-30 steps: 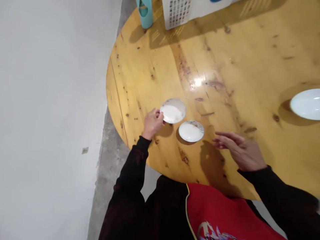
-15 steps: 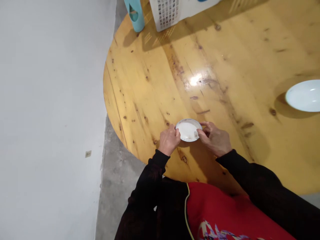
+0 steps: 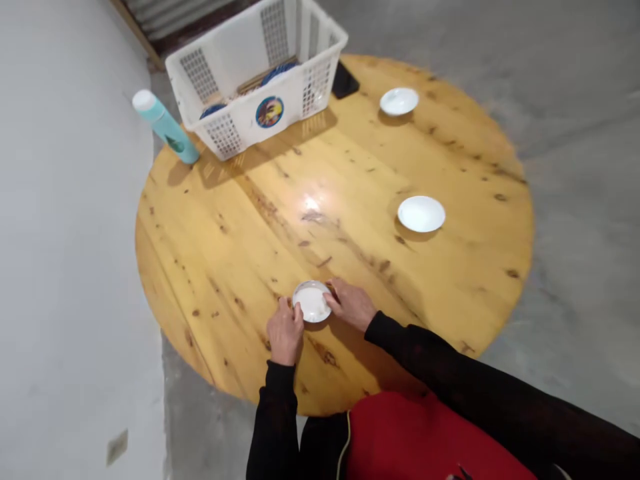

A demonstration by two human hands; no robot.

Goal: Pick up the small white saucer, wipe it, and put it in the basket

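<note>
A small white dish [image 3: 312, 302] is at the near side of the round wooden table [image 3: 210, 247], pinched at its rim from both sides. My left hand [image 3: 286, 333] grips the left edge, thumb toward the inside. On the opposite edge, my right hand [image 3: 351, 305] closes with its thumb over the rim and fingers outside. Whether the dish rests on the wood or is held just above it, I cannot tell. A white bowl [image 3: 421, 215] stands to the right of my hands, and another white bowl [image 3: 399, 101] is farther back.
At the back left stands a white plastic basket [image 3: 270, 113] with blue-patterned items and sticks inside. A light-blue bottle [image 3: 167, 128] is left of it, a black phone [image 3: 345, 81] right of it. A white wall [image 3: 70, 233] runs along the left.
My view has swung up and to the right, bringing the whole basket, the phone and the far bowl into sight. Both hands keep their hold on the dish.
</note>
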